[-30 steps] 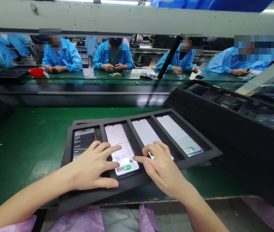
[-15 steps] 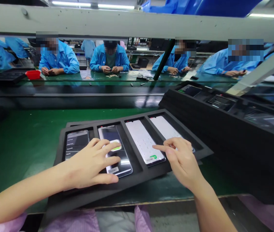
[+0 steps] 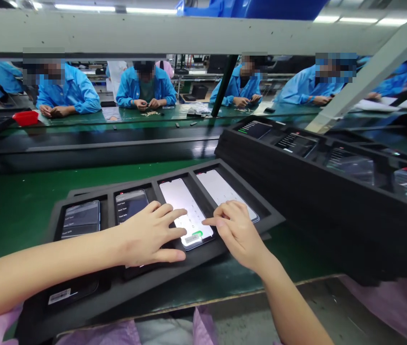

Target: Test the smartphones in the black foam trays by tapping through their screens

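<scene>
A black foam tray (image 3: 174, 265) holds a row of smartphones. My left hand (image 3: 144, 235) is palm down with its fingers spread, two fingertips at the screen of the third phone (image 3: 172, 191), which shows a white dial pad with a green button. My right hand (image 3: 239, 235) points its index finger at the right side of that same screen, its other fingers curled and holding nothing. Under my left wrist the second phone (image 3: 131, 199) shows a dark menu and is partly covered. The leftmost phone (image 3: 81, 218) also has a dark menu. A white screen lights the rightmost phone (image 3: 219, 189).
At the right rises a tall stack of black foam trays (image 3: 278, 191) with phones on top. A slanted metal post (image 3: 365, 72) stands behind it. Across the bench, several people in blue sit working, near a red container (image 3: 25, 118).
My left hand has moved from the second phone to the third, and the second phone now shows a dark menu. My right index finger stays at the third phone. The view has swung right.
</scene>
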Available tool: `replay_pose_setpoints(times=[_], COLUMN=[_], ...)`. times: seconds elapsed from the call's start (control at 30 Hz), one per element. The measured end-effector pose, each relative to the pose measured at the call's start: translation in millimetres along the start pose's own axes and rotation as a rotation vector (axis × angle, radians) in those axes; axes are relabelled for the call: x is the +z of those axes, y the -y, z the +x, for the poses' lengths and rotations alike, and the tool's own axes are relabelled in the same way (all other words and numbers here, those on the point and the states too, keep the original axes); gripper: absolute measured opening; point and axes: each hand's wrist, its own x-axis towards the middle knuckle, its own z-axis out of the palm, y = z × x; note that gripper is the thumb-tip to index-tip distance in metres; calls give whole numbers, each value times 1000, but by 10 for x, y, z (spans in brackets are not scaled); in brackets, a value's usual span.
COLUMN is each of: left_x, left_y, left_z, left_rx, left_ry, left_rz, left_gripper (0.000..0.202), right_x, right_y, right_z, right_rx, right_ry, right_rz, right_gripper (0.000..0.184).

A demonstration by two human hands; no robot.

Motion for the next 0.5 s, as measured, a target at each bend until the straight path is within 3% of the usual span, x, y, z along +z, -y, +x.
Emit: replay_pose_setpoints(times=[0.5], left_x=[-60], left_y=[18], left_z=[12], left_rx=[-34], left_ry=[57], left_rz=[-52], left_gripper=[50], right_x=[27], right_y=[8], right_z=[-22], right_rx=[90], right_ry=[20], right_rz=[-40], right_gripper=[40])
